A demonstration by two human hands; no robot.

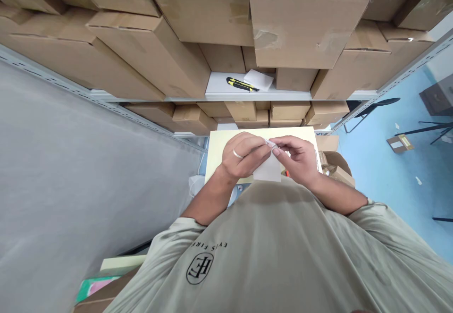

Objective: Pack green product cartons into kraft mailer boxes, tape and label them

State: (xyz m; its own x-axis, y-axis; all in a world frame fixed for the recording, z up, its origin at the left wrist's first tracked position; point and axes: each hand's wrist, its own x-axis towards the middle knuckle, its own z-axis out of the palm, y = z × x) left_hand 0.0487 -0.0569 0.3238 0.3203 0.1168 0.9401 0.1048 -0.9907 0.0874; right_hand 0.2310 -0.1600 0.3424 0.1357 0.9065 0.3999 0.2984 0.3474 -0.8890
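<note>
A small white sheet (268, 170), paper or thin film, hangs down in front of my shirt, pinched at its top edge. My left hand (244, 155), with a ring on one finger, grips the sheet's upper edge between closed fingers. Facing it, my right hand (297, 158) pinches the same edge with thumb and forefinger, the two hands' fingertips almost touching. Both hands are above a cream-coloured table (216, 155). A small red-orange thing (287, 173) shows partly under my right hand; its kind cannot be made out.
Cardboard boxes (304, 25) fill the metal shelves (247, 97) ahead. On the shelf lie a yellow-black utility knife (242, 84) and a white paper piece (259, 80). Right of the table stands an open carton (338, 166). A grey wall (88, 162) is close on the left.
</note>
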